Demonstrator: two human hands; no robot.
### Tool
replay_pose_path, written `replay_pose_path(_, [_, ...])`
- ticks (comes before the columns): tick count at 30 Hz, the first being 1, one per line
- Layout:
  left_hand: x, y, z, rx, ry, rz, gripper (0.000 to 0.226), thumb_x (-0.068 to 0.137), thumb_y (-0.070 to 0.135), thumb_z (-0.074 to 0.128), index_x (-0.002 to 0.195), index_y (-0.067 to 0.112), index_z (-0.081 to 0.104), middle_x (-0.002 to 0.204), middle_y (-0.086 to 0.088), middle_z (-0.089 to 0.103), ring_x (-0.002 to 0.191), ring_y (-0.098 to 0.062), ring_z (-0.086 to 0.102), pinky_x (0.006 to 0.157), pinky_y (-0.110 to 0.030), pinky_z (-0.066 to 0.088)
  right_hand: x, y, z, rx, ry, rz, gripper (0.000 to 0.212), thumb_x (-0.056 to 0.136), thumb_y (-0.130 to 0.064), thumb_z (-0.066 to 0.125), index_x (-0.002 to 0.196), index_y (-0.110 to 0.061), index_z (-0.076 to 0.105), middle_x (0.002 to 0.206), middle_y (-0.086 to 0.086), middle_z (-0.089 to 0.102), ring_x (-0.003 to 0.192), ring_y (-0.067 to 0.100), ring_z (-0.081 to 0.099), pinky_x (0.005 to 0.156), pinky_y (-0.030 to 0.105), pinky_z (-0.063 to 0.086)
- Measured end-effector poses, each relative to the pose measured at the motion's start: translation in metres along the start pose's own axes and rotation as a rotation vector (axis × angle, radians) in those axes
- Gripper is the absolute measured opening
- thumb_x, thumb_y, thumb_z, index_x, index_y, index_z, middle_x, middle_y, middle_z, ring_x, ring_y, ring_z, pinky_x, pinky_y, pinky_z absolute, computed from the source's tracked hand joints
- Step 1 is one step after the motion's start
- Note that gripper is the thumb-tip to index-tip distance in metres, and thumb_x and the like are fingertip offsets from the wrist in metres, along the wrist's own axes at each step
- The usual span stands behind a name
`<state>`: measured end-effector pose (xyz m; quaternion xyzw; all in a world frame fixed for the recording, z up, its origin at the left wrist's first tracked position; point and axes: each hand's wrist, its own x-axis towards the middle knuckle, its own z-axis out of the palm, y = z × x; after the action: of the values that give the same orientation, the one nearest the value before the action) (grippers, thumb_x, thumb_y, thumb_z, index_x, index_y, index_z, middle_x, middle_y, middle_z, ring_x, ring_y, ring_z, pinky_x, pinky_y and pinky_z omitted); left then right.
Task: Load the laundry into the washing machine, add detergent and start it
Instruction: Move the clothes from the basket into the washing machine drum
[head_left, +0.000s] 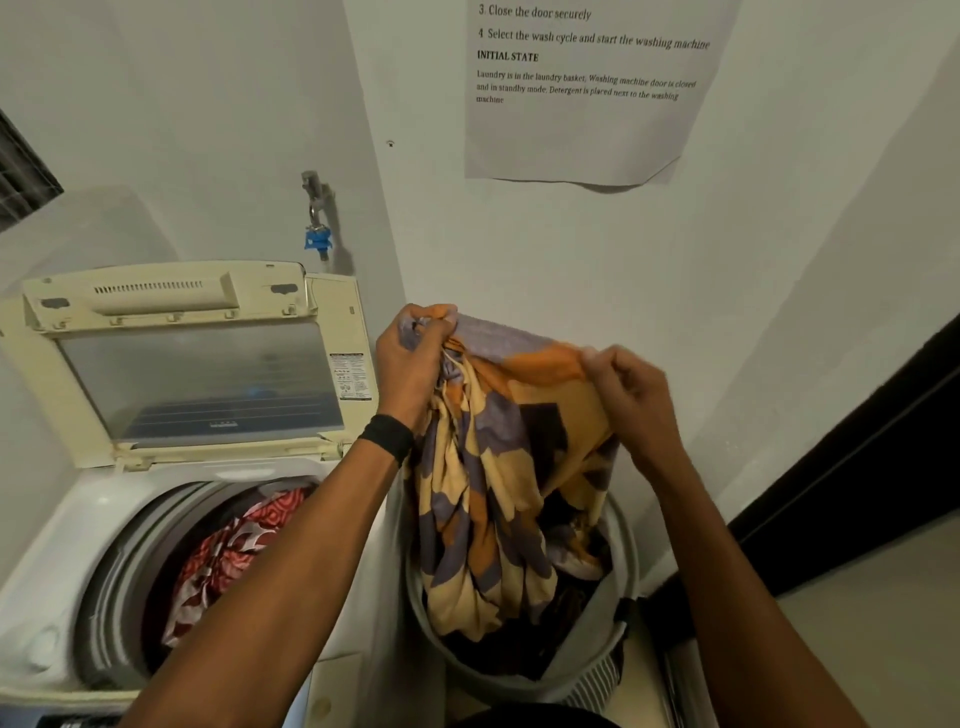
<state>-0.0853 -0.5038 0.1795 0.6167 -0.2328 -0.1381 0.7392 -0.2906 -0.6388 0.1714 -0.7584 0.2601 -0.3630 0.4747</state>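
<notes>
Orange-purple cloth (498, 467): lifted above my basket (626, 566)
Left fingers (436, 332): clenched on it
Right fingers (605, 366): pinching it
Washer drum (130, 561): red laundry (228, 551) inside

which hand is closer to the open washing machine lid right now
Left. The left hand grips the patterned cloth just right of the raised lid, close to its sticker edge. The right hand holds the same cloth further right, above the laundry basket.

Patterned cloth (493, 467) above laundry basket (626, 571)
</notes>
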Motion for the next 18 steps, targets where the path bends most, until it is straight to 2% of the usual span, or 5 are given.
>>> replay_pose_path(3, [-0.009,0.002,0.012,0.017,-0.103,0.068,0.009,0.095,0.005,0.064,0.103,0.005,0.066,0.117,-0.01,0.075,0.115,-0.023,0.069,0.104,-0.044,0.053,0.026,-0.039,0.004,0.043,0.058,-0.105,0.035,0.102,-0.029,0.062,0.075,-0.008,0.063,0.07,-0.002,0.063,0.07,0.009,0.059,0.067,0.022,0.046])
replay_pose_path(7, [-0.024,0.008,0.032,0.04,-0.286,0.073,0.028,0.105,0.03,0.056,0.13,0.021,0.064,0.13,-0.003,0.069,0.121,-0.018,0.066,0.105,-0.036,0.053,0.046,-0.06,0.041,-0.056,-0.148,-0.147,0.032,0.101,-0.03,0.062,0.079,-0.007,0.069,0.077,0.007,0.07,0.077,0.022,0.067,0.072,0.038,0.052])
replay_pose_path(10, [-0.027,0.008,0.033,0.033,-0.293,0.007,0.041,0.098,0.044,0.063,0.118,0.01,0.071,0.112,-0.012,0.076,0.11,-0.025,0.072,0.1,-0.044,0.056,0.043,-0.049,0.06,0.013,-0.113,-0.061,0.036,0.1,-0.036,0.062,0.08,-0.008,0.072,0.075,0.005,0.071,0.076,0.023,0.068,0.07,0.038,0.054])
replay_pose_path(14, [-0.026,0.002,0.031,0.084,-0.168,0.031,0.022,0.1,0.025,0.067,0.108,0.005,0.071,0.1,-0.009,0.075,0.097,-0.019,0.072,0.089,-0.031,0.057,0.027,-0.03,0.068,0.068,-0.021,0.013,0.04,0.103,-0.039,0.057,0.07,-0.017,0.057,0.064,-0.005,0.058,0.062,0.009,0.055,0.061,0.031,0.047])
replay_pose_path(18, [-0.009,0.007,0.022,-0.088,-0.034,-0.082,0.012,0.098,0.028,0.069,0.101,0.016,0.07,0.087,-0.002,0.07,0.087,-0.018,0.067,0.084,-0.036,0.055,-0.005,0.014,0.067,-0.05,-0.249,0.033,0.049,0.103,-0.056,0.045,0.069,-0.022,0.053,0.06,-0.008,0.05,0.056,0.005,0.049,0.058,0.027,0.041])
